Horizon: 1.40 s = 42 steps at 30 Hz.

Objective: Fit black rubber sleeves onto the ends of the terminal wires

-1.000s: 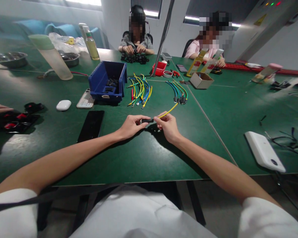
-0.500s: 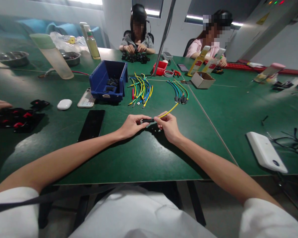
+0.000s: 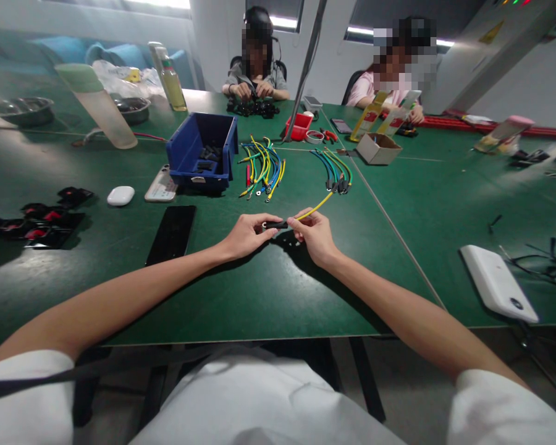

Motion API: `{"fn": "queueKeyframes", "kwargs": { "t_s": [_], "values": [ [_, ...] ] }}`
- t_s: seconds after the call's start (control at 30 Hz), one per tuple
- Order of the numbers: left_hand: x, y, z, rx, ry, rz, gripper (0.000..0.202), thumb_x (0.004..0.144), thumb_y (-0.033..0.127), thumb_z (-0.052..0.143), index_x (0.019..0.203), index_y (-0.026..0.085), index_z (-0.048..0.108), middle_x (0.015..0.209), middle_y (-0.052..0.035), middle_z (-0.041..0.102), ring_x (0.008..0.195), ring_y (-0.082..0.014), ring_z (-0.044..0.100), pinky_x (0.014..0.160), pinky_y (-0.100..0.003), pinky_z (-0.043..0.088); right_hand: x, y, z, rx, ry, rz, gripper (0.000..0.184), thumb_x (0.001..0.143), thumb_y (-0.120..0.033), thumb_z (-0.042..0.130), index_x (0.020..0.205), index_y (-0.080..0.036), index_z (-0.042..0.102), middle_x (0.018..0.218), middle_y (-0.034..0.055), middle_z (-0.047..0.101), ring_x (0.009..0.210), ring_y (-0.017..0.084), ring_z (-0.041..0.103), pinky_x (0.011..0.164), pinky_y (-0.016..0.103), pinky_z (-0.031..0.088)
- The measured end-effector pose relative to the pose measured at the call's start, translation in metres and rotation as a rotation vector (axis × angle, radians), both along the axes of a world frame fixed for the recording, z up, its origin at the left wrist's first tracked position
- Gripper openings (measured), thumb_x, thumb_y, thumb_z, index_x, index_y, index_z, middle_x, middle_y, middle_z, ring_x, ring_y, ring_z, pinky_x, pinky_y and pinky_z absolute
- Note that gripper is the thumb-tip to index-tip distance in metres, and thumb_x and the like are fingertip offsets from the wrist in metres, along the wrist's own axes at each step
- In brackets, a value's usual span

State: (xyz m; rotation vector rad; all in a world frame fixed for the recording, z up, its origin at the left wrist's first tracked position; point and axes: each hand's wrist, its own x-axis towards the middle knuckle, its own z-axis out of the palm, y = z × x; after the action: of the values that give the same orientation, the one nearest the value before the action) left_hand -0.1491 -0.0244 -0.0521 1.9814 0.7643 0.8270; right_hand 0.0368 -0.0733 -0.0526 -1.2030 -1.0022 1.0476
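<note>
My left hand (image 3: 246,234) and my right hand (image 3: 313,235) meet over the middle of the green table (image 3: 269,290). Between their pinched fingertips sits a small black sleeve (image 3: 275,225); the left fingers pinch its left end. The right fingers pinch a yellow wire (image 3: 315,206) that enters the sleeve and runs up and right. Beyond it lies a small bunch of blue, green and yellow wires with black ends (image 3: 334,171). A larger pile of coloured wires with metal lugs (image 3: 262,168) lies next to a blue bin (image 3: 202,150) that holds black parts.
A black phone (image 3: 171,234), a second phone (image 3: 160,185) and a white case (image 3: 120,195) lie left of my hands. Black and red parts (image 3: 34,224) sit far left, a white device (image 3: 498,282) at the right. Two people work at the far side beside a cardboard box (image 3: 379,149).
My hands stay on the sleeve and yellow wire, almost unmoved. A hand that rested on the black and red parts at the far left edge has gone out of view.
</note>
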Motion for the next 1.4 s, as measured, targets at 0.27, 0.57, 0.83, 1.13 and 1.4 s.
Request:
{"fn": "queueKeyframes", "kwargs": {
  "t_s": [0.27, 0.57, 0.83, 1.13, 1.4],
  "values": [
    [0.0006, -0.0013, 0.0017, -0.014, -0.024, -0.014, 0.032, 0.085, 0.027, 0.061, 0.113, 0.015, 0.07, 0.099, -0.0081, 0.073, 0.075, -0.016, 0.066, 0.069, -0.027, 0.053, -0.0004, -0.0001, 0.0001, 0.006, 0.025, 0.007, 0.036, 0.063, -0.039, 0.082, 0.075, -0.019, 0.054, 0.053, -0.0071, 0.053, 0.043, 0.007, 0.044, 0.042, 0.02, 0.031],
    [0.0014, 0.0005, -0.0003, -0.125, -0.028, -0.05, 0.034, 0.086, 0.027, 0.06, 0.116, 0.014, 0.069, 0.089, -0.0073, 0.075, 0.071, -0.0153, 0.067, 0.067, -0.027, 0.052, 0.0002, 0.0004, -0.0022, 0.006, 0.007, -0.001, 0.035, 0.065, -0.04, 0.08, 0.078, -0.021, 0.054, 0.056, -0.0071, 0.052, 0.044, 0.007, 0.045, 0.042, 0.021, 0.033],
    [0.0018, -0.0015, 0.0032, -0.131, -0.022, -0.035, 0.033, 0.086, 0.025, 0.061, 0.116, 0.013, 0.069, 0.087, -0.007, 0.075, 0.072, -0.0158, 0.068, 0.067, -0.026, 0.052, -0.0001, 0.0005, -0.0035, 0.019, 0.04, -0.001, 0.035, 0.065, -0.037, 0.081, 0.081, -0.02, 0.055, 0.058, -0.0075, 0.053, 0.043, 0.006, 0.045, 0.04, 0.02, 0.032],
    [0.0018, -0.0014, 0.0028, -0.19, -0.056, -0.04, 0.035, 0.085, 0.027, 0.063, 0.115, 0.012, 0.069, 0.093, -0.0086, 0.075, 0.07, -0.0152, 0.068, 0.067, -0.027, 0.053, -0.0011, -0.0002, -0.003, 0.005, -0.066, -0.002, 0.064, 0.07, -0.043, 0.076, 0.125, -0.02, 0.054, 0.067, -0.0051, 0.06, 0.044, 0.006, 0.049, 0.04, 0.02, 0.037],
    [0.0002, -0.0046, 0.0034, -0.073, -0.018, -0.019, 0.036, 0.087, 0.032, 0.06, 0.118, 0.014, 0.069, 0.09, -0.008, 0.075, 0.069, -0.0154, 0.068, 0.065, -0.026, 0.053, -0.0059, -0.0043, 0.0005, 0.028, -0.032, -0.068, 0.079, 0.069, -0.047, 0.077, 0.132, -0.025, 0.035, 0.064, -0.0093, 0.057, 0.042, 0.007, 0.049, 0.039, 0.017, 0.035]
  ]
}}
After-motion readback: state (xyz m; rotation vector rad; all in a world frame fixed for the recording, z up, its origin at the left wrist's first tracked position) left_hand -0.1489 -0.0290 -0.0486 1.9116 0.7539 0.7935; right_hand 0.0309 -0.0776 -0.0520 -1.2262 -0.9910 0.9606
